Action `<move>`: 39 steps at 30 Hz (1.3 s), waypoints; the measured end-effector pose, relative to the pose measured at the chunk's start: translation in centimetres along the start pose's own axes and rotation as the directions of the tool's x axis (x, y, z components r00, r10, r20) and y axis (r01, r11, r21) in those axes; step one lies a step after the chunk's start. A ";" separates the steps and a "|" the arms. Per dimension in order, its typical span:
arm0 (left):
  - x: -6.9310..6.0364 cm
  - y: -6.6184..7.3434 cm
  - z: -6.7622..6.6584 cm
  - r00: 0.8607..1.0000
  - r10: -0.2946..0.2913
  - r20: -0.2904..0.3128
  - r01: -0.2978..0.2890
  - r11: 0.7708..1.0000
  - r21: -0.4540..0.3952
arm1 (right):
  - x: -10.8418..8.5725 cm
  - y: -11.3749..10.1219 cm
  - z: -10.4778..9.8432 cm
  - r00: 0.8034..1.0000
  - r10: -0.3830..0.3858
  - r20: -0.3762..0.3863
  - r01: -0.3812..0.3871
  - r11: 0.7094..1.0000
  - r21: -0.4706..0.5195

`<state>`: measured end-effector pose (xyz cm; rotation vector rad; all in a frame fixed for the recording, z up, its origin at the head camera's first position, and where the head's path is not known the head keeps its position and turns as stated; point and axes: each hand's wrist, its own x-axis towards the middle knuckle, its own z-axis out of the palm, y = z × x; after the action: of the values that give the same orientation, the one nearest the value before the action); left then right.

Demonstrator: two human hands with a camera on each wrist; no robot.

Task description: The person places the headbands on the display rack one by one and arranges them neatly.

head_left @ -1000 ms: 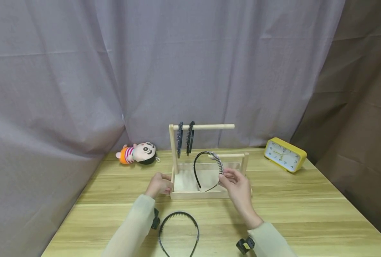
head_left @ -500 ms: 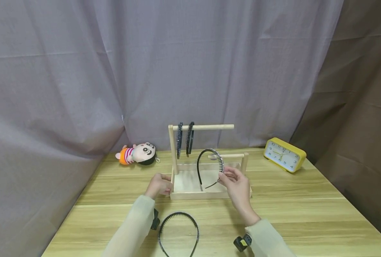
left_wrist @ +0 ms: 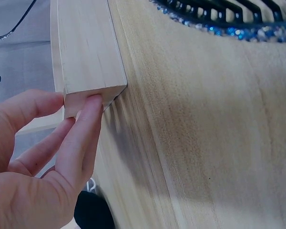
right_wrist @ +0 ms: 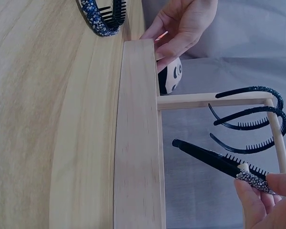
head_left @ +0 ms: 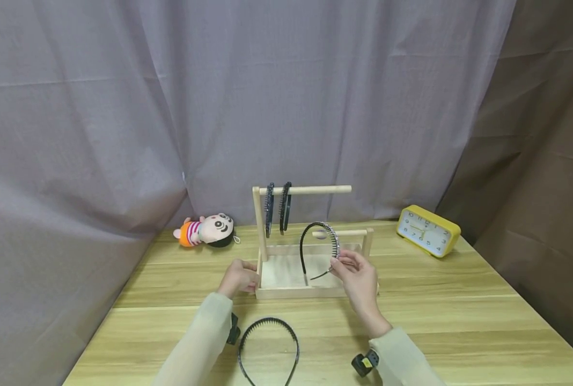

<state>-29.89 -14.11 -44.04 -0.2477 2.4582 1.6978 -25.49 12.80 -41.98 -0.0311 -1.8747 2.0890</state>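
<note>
My right hand [head_left: 359, 284] pinches a dark toothed headband [head_left: 335, 245] by its jewelled right side, holding it upright over the tray of a wooden stand [head_left: 296, 293]. In the right wrist view the sparkly part of this headband [right_wrist: 205, 160] is between thumb and fingers, and the lower rod's tip shows at its teeth. My left hand [head_left: 238, 277] grips the left end of the stand, thumb and fingers on the tray's corner [left_wrist: 88, 98] in the left wrist view. Two dark headbands, one left [head_left: 269, 209] and one right [head_left: 285, 208], hang from the upper rod [head_left: 322, 190].
Another dark headband [head_left: 268, 321] with blue sparkles lies on the table in front of the stand. The stand's shorter lower rod [head_left: 351, 233] points left from its right post. A plush doll [head_left: 209, 230] lies back left; a yellow clock [head_left: 428, 231] stands back right.
My right hand has shifted the held headband slightly right and up in the head view, its loop now nearer the lower rod's free end. The left hand has kept its place on the stand.
</note>
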 end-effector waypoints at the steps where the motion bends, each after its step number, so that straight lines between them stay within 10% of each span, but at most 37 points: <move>1: 0.0 0.0 0.0 1.000 -0.002 -0.001 0.002 1.000 0.000 | 0.0 0.0 0.0 1.000 0.002 -0.001 -0.002 1.000 0.000; 39: -0.1 0.2 -0.1 1.000 -0.015 0.004 0.015 1.000 0.020 | 1.1 0.9 -2.0 0.995 0.011 -0.101 -0.023 0.993 -0.119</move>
<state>-29.84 -14.16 -43.82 -0.2592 2.4627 1.6660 -26.24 14.90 -42.95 -0.1777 -1.9431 1.9455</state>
